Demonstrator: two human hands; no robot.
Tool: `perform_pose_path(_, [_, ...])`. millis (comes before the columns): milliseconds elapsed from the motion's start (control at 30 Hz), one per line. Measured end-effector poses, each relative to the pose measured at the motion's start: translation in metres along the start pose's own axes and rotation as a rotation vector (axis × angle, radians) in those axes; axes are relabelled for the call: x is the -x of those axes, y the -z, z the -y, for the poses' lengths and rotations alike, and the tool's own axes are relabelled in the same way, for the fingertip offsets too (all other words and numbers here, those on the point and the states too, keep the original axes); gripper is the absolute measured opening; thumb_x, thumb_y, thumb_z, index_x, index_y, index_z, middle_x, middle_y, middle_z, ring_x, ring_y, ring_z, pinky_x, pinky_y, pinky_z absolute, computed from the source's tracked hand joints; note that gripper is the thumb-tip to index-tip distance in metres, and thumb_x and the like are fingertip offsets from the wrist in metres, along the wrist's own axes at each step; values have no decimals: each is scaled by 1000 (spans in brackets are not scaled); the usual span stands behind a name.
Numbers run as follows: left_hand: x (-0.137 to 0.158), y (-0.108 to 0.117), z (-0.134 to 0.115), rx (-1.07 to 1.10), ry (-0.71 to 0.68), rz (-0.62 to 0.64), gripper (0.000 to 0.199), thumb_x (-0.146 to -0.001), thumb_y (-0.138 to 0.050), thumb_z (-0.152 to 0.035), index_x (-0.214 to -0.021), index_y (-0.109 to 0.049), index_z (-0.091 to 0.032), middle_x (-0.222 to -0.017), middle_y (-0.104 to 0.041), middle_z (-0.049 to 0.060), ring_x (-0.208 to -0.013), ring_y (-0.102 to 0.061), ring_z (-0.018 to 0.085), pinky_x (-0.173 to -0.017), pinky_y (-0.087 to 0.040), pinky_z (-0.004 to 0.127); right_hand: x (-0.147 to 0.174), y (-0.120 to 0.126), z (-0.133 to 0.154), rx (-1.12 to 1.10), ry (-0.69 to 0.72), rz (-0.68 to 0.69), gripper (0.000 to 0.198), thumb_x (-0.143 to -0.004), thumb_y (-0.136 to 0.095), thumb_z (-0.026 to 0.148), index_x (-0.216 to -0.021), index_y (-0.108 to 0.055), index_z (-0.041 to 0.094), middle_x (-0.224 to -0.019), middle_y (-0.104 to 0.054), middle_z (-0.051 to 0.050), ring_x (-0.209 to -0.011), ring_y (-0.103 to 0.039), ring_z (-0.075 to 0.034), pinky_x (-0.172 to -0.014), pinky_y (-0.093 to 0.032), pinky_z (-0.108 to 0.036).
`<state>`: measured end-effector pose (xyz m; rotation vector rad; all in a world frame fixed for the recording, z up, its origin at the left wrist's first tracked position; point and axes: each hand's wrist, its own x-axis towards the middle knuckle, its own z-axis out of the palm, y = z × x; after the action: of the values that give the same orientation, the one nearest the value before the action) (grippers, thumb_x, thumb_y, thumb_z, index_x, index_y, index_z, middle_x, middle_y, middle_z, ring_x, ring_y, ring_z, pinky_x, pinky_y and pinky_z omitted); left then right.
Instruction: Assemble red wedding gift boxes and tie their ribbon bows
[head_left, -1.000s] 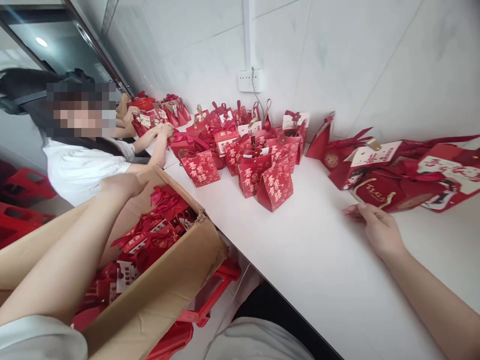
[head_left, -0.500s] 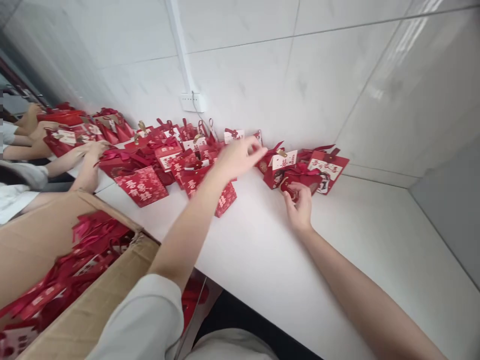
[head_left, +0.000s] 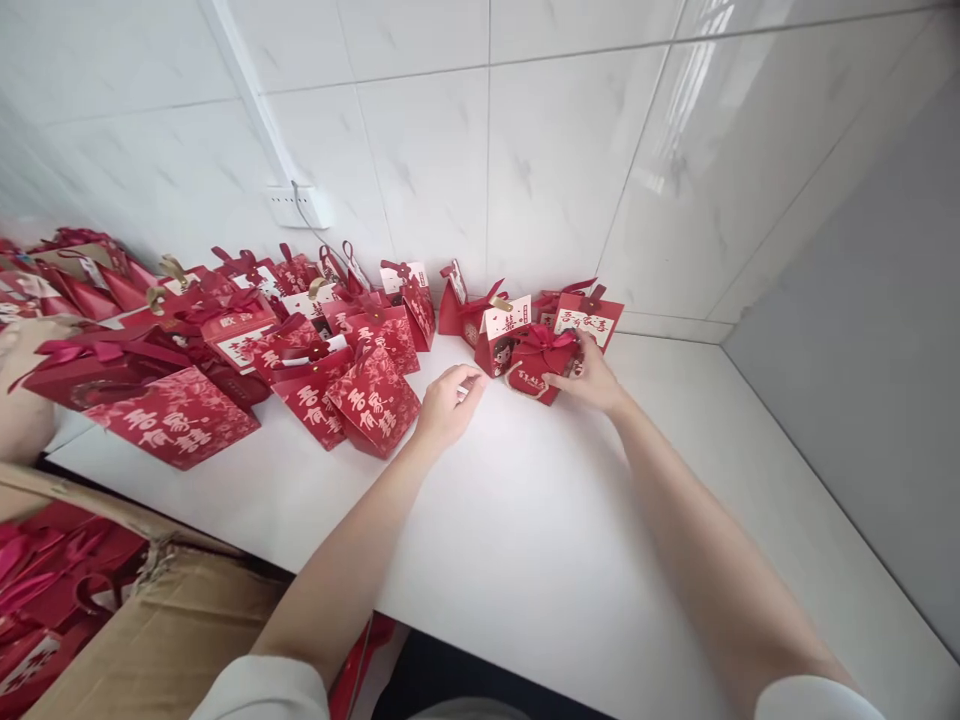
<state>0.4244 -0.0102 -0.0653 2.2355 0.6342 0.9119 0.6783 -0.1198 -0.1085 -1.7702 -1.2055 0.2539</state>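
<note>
My right hand (head_left: 594,378) grips the right side of a small red gift box (head_left: 534,368) with a dark red ribbon bow on top, thumb on its front and fingers round the side. My left hand (head_left: 450,405) is just above the white table, left of that box, its fingers loosely bent with a small gap and nothing visible in them. Behind the held box is a red-and-white box with a cartoon figure (head_left: 495,350). A red box with a cream label (head_left: 589,318) stands at the back right, partly hidden by my right fingers.
Several red gift boxes with gold lettering, such as a floral one (head_left: 375,405), crowd the table (head_left: 480,520) on the left. A cardboard carton (head_left: 187,610) of red packages is at lower left. Another person's arm (head_left: 26,380) shows at the left edge. A tiled wall (head_left: 420,150) with a socket (head_left: 296,207) stands behind.
My left hand has come down from above the boxes to near the table, beside the bowed box. My right hand remains at that box, now gripping its right side. The view has turned right.
</note>
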Motion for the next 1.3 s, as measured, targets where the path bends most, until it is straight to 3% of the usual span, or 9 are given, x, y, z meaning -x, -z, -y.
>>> perform_pose_path(167, [-4, 8, 4, 3, 26, -45, 25, -93, -47, -39, -99, -64, -21, -103, -69, 3, -95, -62, 16, -76, -46, 27, 10, 50, 27, -95, -16, 676, 98, -69, -78, 41, -151, -26, 35, -156, -32, -5, -138, -38, -31, -105, -44, -44])
perform_pose_path(233, [-5, 8, 6, 5, 25, -44, 26, -94, -45, -39, -100, -64, -22, -105, -69, 3, -97, -62, 17, -78, -46, 28, 15, 59, 39, 20, -56, 643, 92, -73, -74, 36, -151, -26, 37, -156, -32, -4, -137, -41, -32, -101, -48, -44])
perform_pose_path(367, [-2, 3, 0, 28, 22, 9, 28, -96, -43, -39, -99, -64, -22, -107, -68, 4, -101, -61, 17, -84, -46, 29, 20, 62, 62, 374, -95, 340, 66, -82, -61, 28, -145, -41, 31, -144, -49, -7, -129, -48, -35, -103, -43, -50])
perform_pose_path(533, [4, -1, -11, 57, 33, 84, 28, -95, -44, -42, -101, -64, -23, -111, -66, 3, -103, -61, 18, -84, -47, 29, 29, 60, 95, 293, -73, 475, 28, -91, -48, 41, -113, -62, 29, -120, -66, -4, -104, -63, -28, -83, -52, -41])
perform_pose_path(633, [7, 1, -17, 68, -16, 141, 28, -92, -49, -43, -106, -62, -23, -113, -65, 4, -105, -60, 19, -90, -47, 32, 33, 58, 107, 251, -69, 554, 29, -89, -50, 52, -93, -63, 26, -100, -70, -4, -90, -65, -26, -73, -52, -37])
perform_pose_path(833, [11, 2, -29, 42, -145, 268, 39, -75, -73, -40, -110, -63, -26, -119, -61, 6, -117, -55, 24, -102, -44, 39, 33, 52, 103, 210, -96, 583, 25, -77, -67, 39, -96, -59, 25, -101, -70, -4, -77, -66, -23, -60, -51, -33])
perform_pose_path(967, [8, -2, -20, 83, -80, 233, 16, -83, -63, -33, -95, -69, -24, -112, -64, 5, -103, -61, 20, -87, -52, 33, 33, 51, 96, 171, 1, 540, 33, -80, -64, 39, -111, -60, 30, -117, -66, -2, -101, -64, -25, -78, -53, -35])
perform_pose_path(1100, [3, -5, -9, 149, -8, 175, 15, -85, -60, -31, -86, -71, -21, -99, -67, 4, -91, -63, 17, -74, -51, 28, 34, 50, 95, 84, 163, 530, 45, -88, -54, 31, -133, -52, 36, -131, -60, 1, -112, -61, -21, -93, -49, -36])
perform_pose_path(1300, [2, -5, -8, 207, 29, 169, 20, -86, -59, -35, -86, -73, -21, -94, -68, 3, -90, -63, 17, -73, -49, 27, 34, 48, 100, 52, 247, 500, 30, -92, -49, 36, -117, -63, 29, -115, -67, -1, -99, -63, -21, -87, -48, -35])
